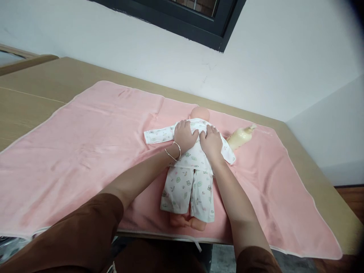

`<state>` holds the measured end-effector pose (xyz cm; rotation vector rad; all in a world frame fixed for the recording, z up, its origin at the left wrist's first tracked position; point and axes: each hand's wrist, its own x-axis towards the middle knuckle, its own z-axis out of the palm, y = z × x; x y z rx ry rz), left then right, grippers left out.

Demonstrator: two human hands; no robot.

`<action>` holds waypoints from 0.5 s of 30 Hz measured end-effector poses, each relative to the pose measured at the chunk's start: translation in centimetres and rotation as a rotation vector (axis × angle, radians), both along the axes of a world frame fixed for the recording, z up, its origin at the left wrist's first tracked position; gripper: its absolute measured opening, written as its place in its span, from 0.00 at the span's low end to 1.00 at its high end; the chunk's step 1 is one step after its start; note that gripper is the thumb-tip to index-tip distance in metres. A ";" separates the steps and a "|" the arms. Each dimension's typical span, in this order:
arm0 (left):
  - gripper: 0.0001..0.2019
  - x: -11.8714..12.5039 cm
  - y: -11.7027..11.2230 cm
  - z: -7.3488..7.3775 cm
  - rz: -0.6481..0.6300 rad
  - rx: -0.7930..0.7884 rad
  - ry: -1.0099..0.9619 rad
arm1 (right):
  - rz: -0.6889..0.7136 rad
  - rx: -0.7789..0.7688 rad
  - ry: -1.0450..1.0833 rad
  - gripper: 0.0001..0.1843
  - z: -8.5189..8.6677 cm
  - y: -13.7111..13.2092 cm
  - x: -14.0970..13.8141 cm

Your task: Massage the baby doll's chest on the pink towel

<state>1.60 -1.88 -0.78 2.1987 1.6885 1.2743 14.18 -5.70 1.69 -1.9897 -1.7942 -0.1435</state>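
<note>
Nearest, two brown sleeves, the left one (85,227) larger in view than the right one (257,261), with bare forearms reaching forward. Pink blanket (71,151) spread over the counter (36,85), pale-edged; its near edge reaches over the counter's near edge, and a short white strap (198,245) hangs there.

Baby doll (195,161) lies lengthwise on the blanket, right of its middle, feet (198,223) toward the person. Whether on its front or its back, I cannot tell. Dressed in white trousers (176,189) with small green and pinkish prints, and a matching long-sleeved top (192,159). One sleeve of the top lies straight out to the left; the other slants down to the right.

Left hand (185,135) — silvery bracelet (180,151) at the wrist — rests palm down on the upper part of the top, fingers extended forward. Right hand (211,143) rests beside it in the same way, fingers slightly parted, the two thumbs close together.

Pale yellow bottle (241,137) lies on the blanket to the right, near the slanting sleeve, neck pointing away. Doll's head (200,113) beyond the hands, close to the blanket's far edge. Bare strip of counter past that, then white wall (170,68) and dark window frame (210,34).
</note>
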 end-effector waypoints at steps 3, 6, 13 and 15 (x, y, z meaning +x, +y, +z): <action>0.16 -0.1 0.1 0.0 -0.033 -0.010 0.017 | -0.012 0.009 -0.019 0.29 0.0 -0.2 -0.2; 0.18 -0.2 0.4 0.0 -0.078 -0.017 0.047 | 0.032 -0.003 -0.023 0.30 -0.2 0.3 0.3; 0.18 -0.4 -0.3 0.8 -0.211 0.080 0.167 | 0.208 0.007 -0.084 0.28 0.2 0.6 1.0; 0.16 -0.2 -0.9 1.0 -0.144 0.081 0.177 | 0.188 0.032 -0.134 0.26 0.6 -0.1 0.3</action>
